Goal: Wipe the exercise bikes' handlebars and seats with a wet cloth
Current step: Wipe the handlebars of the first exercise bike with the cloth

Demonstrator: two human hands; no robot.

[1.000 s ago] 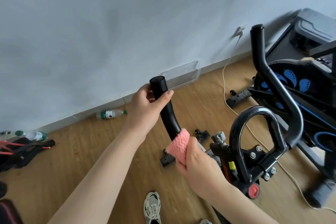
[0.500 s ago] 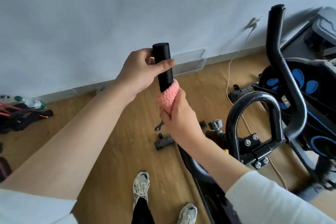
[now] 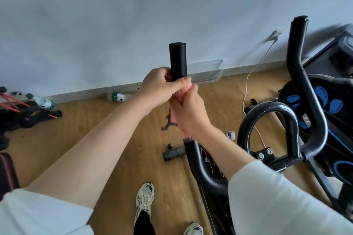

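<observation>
A black handlebar grip (image 3: 178, 59) of the exercise bike rises upright in the middle of the view. My left hand (image 3: 162, 86) grips it below its top end, thumb across the front. Directly beneath, my right hand (image 3: 189, 114) is wrapped round the bar with the pink cloth (image 3: 180, 94) under its fingers; only a strip of cloth shows. The bar continues below my right wrist as a black curved tube (image 3: 198, 164). The bike's other handlebar arm (image 3: 303, 74) and its centre loop (image 3: 271, 108) stand to the right.
A second bike with a blue-patterned flywheel (image 3: 330, 105) fills the right edge. On the wooden floor lie plastic bottles (image 3: 118, 97), a black bike foot (image 3: 172, 153), a white cable (image 3: 248, 89) running to a wall socket, and dark gear (image 3: 23, 118) at the left. My shoes (image 3: 144, 202) show below.
My right hand with the pink cloth slid up the handlebar from its lower bend until it sits right under my left hand. My left hand moved down a little from the tip.
</observation>
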